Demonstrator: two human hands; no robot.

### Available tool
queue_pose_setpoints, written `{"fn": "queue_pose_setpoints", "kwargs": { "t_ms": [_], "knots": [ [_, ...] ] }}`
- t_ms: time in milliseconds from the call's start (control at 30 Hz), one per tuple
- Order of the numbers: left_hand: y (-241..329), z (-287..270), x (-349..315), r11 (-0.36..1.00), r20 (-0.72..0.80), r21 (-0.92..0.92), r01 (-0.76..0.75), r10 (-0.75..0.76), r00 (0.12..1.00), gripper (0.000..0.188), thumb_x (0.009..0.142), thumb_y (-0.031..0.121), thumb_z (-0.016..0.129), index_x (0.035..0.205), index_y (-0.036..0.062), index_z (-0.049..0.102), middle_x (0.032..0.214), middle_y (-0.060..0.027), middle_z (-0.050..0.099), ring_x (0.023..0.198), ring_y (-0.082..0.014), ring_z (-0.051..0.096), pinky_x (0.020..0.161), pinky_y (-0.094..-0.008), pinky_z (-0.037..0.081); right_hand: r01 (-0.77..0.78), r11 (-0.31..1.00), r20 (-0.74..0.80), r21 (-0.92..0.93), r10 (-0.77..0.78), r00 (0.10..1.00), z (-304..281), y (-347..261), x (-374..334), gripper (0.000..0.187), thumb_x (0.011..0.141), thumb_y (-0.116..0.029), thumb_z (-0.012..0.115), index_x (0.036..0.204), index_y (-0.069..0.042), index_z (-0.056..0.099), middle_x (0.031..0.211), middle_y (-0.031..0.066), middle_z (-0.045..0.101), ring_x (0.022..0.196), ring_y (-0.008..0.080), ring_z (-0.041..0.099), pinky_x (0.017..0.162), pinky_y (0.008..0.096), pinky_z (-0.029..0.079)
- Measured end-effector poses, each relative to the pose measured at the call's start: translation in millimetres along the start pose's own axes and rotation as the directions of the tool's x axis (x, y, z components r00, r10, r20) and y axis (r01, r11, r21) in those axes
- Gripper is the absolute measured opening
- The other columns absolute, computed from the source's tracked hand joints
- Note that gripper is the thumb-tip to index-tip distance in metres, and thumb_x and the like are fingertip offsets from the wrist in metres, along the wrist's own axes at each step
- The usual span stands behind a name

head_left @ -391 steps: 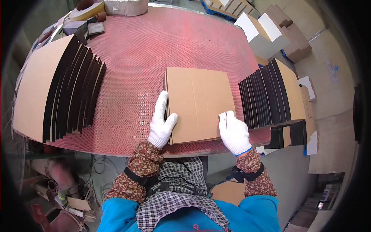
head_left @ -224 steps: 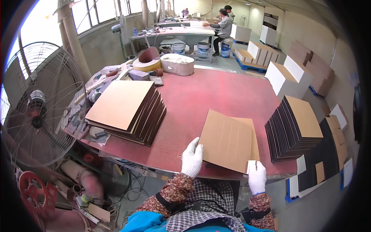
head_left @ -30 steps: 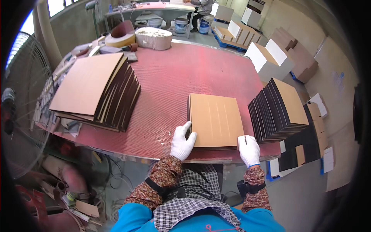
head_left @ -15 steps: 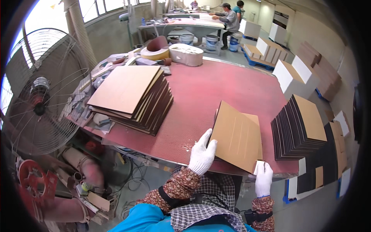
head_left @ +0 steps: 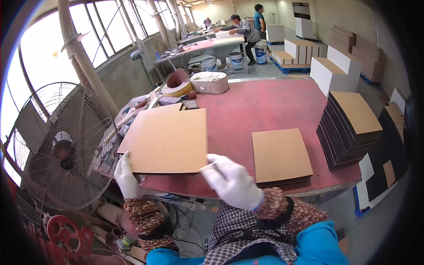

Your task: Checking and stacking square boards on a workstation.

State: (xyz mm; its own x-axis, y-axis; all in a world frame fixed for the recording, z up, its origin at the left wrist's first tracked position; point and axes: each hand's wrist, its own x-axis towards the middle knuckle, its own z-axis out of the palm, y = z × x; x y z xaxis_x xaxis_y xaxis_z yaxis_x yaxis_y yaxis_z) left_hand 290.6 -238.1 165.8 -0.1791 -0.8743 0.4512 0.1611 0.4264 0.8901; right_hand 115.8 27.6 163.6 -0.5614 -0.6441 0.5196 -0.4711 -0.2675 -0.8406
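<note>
Tan board: While both gloved hands attended its near corners, the tan board [head_left: 172,141] lay left of the frame's centre, face up, overlapping another tan panel [head_left: 165,108] behind it. Whether it rested on that panel or was raised above it could not be told.

Left hand: The left hand [head_left: 128,180], at lower left, gripped the board's near left corner, its thumb along the edge.

Right hand: The right hand [head_left: 232,182], at lower centre, was closed in a pinch on a small pale piece [head_left: 206,167], at or just beside the board's near right corner. Actual contact could not be confirmed.

Board handling: Judged light, thin and stiff, with a smooth face that gloves might slide on. Corners were judged the parts likeliest to chip. Opposite edges offered the best hold, with the face left untouched.

Low pile: A low pile [head_left: 282,154] of similar boards lay right of centre on the red table [head_left: 260,104].

Black-edged stack: A taller stack [head_left: 349,128] stood at the right of the frame.

Fan: A wire-guarded fan [head_left: 63,145] stood at the left.
</note>
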Motion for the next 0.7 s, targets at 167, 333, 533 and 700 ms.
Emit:
{"fn": "queue_pose_setpoints", "kwargs": {
  "t_ms": [167, 333, 533, 700],
  "knots": [
    [-64, -41, 56, 0.949, -0.127, 0.313, -0.044, 0.088, 0.988, 0.035, 0.108, 0.025, 0.054, 0.11, -0.0045, 0.072, 0.101, -0.0078, 0.073, 0.071, -0.0099, 0.063, 0.067, -0.0247, 0.051, 0.11, 0.98, 0.079, 0.163, -0.124, 0.989, 60, 5, 27, 0.025, 0.101, -0.019, 0.061, 0.104, 0.005, 0.067, 0.13, 0.0271, 0.061, 0.107, 0.0426, 0.067, 0.092, 0.0444, 0.054],
    [-95, -53, 107, 0.981, -0.056, 0.189, -0.051, 0.063, 0.996, 0.037, 0.108, 0.026, 0.052, 0.113, -0.006, 0.07, 0.107, -0.0103, 0.072, 0.091, -0.0158, 0.066, 0.086, -0.0295, 0.052, 0.199, 0.98, 0.088, 0.012, -0.2, 0.976, 90, 15, 49, 0.026, 0.101, -0.02, 0.065, 0.108, 0.004, 0.067, 0.13, 0.0272, 0.062, 0.104, 0.0407, 0.069, 0.088, 0.0426, 0.056],
    [-95, -35, 122, 0.986, -0.104, 0.153, -0.059, 0.075, 0.992, 0.036, 0.107, 0.025, 0.053, 0.115, -0.0063, 0.069, 0.105, -0.0082, 0.073, 0.094, -0.0154, 0.066, 0.087, -0.029, 0.052, 0.215, 0.974, 0.049, -0.078, -0.212, 0.976, 101, 26, 62, 0.028, 0.1, -0.024, 0.062, 0.1, 0.003, 0.069, 0.134, 0.0268, 0.06, 0.117, 0.043, 0.062, 0.101, 0.0482, 0.05],
    [-87, -28, 117, 0.924, -0.181, 0.367, -0.105, 0.182, 0.967, 0.037, 0.107, 0.025, 0.053, 0.119, -0.0066, 0.069, 0.116, -0.0157, 0.071, 0.106, -0.0214, 0.066, 0.094, -0.0339, 0.052, 0.223, 0.969, 0.001, -0.101, -0.225, 0.974, 91, 42, 61, 0.03, 0.102, -0.027, 0.06, 0.11, 0.001, 0.066, 0.114, 0.0263, 0.066, 0.103, 0.0439, 0.066, 0.091, 0.0489, 0.054]
  ]
}}
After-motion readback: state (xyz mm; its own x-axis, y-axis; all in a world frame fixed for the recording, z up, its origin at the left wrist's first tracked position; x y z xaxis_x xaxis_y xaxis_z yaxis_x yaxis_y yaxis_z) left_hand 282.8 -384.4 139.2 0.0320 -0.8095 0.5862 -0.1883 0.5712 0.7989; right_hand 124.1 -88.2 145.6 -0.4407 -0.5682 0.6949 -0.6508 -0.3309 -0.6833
